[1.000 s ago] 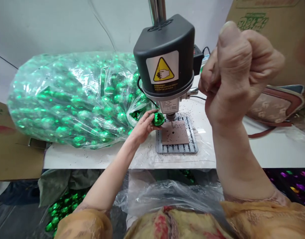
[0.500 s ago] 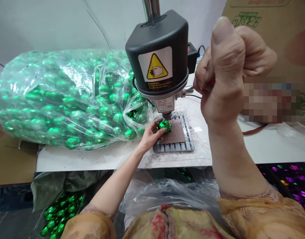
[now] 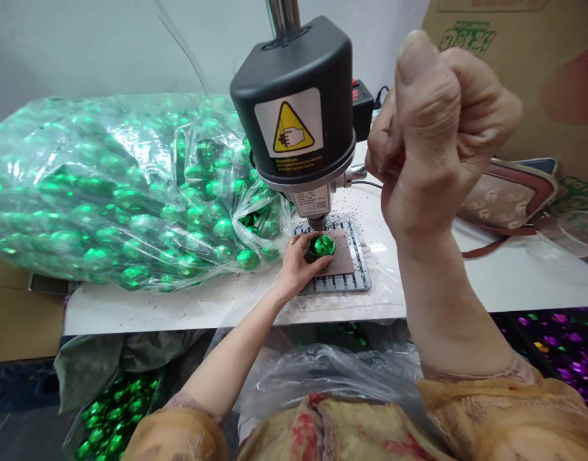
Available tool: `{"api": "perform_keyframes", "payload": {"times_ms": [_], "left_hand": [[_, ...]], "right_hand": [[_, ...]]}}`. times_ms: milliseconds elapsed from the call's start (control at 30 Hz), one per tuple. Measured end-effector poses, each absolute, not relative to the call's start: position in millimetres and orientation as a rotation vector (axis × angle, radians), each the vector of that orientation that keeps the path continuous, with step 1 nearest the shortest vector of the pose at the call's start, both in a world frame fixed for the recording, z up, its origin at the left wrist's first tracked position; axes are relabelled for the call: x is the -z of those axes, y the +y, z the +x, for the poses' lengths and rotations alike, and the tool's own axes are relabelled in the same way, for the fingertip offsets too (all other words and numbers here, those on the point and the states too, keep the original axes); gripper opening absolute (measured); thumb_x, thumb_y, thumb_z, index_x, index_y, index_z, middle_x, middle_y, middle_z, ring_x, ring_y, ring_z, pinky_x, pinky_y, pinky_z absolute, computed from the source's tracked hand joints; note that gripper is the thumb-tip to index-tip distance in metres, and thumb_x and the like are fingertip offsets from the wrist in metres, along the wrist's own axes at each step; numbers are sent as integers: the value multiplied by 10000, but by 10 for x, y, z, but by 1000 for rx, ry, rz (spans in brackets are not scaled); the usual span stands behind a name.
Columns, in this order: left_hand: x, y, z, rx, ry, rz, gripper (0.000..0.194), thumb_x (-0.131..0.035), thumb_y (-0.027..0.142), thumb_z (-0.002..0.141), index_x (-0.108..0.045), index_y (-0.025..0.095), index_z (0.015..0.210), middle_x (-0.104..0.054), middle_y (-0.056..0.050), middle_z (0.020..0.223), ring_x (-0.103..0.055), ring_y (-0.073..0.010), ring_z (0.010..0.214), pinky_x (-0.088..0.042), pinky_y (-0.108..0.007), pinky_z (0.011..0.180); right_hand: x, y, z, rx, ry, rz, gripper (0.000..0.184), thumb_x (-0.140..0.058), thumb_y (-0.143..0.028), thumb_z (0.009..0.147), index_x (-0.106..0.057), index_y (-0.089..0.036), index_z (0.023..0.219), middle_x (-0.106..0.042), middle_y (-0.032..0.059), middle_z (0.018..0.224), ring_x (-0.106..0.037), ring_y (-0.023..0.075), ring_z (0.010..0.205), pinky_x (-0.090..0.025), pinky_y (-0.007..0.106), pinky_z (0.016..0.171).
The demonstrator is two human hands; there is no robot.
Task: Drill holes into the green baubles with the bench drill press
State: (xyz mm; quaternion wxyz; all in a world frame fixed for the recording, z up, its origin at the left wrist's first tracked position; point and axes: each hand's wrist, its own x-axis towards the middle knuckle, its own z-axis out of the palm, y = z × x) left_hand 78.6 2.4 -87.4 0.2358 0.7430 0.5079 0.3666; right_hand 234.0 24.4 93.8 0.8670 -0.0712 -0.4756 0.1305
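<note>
White runs along the table (image 3: 533, 278), where a bulging clear bag (image 3: 106, 198) of shiny green balls lies beside a black-headed drill press (image 3: 294, 96); from here I see the right hand (image 3: 437, 134) raised next to it, curled into a fist, its grip hidden from me, while over the brown board (image 3: 344, 259), under the press head, the left hand (image 3: 298, 261) pinches between thumb and fingers one faceted green ball (image 3: 324, 246)

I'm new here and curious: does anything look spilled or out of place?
Yes: dark specks lie scattered over the white table around the slotted base plate, near the left hand holding a green ball. They look like loose debris on a pale surface. Nothing else stands out.
</note>
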Motion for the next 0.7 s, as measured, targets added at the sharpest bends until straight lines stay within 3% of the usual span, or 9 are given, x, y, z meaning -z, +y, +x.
{"api": "perform_keyframes", "payload": {"times_ms": [167,267,400,533,700], "left_hand": [[933,-7,823,-1043,1373,2007,518,-815,350,776,-632,216,1242,-673,-101,1201,-614,-268,1146,-493,-430,1011],[956,-11,834,-1041,1396,1992,534,-816,357,777,-623,227,1257,-672,-98,1201,-611,-271,1151,-487,-439,1022],[963,-9,838,-1045,1385,1984,536,-818,362,775,-624,227,1256,-676,-100,1193,-609,-277,1153,-487,-437,1017],[966,-10,830,-1045,1378,1987,527,-816,377,777,-628,233,1248,-677,-95,1184,-608,-276,1141,-490,-433,1005],[962,-20,826,-1028,1391,1985,530,-816,386,779,-627,240,1253,-668,-92,1191,-601,-277,1145,-483,-432,1008]], "right_hand": [[-877,98,2365,-253,-1064,-345,578,-638,-538,838,-270,-212,533,-264,-62,456,-315,47,392,-186,287,438],[-782,-10,2382,-228,-1064,-466,574,-639,-491,861,-266,-200,536,-271,-50,462,-344,59,415,-224,289,457],[-619,-49,2405,-150,-1091,-427,560,-638,-369,879,-247,-181,526,-285,-37,457,-311,60,407,-197,307,457],[-488,15,2442,-127,-1122,-345,569,-602,-359,881,-220,-170,504,-317,-22,470,-289,62,417,-179,318,451],[-425,117,2451,-145,-1122,-234,603,-609,-390,863,-173,-172,509,-190,-30,438,-172,70,407,-133,332,440]]}}
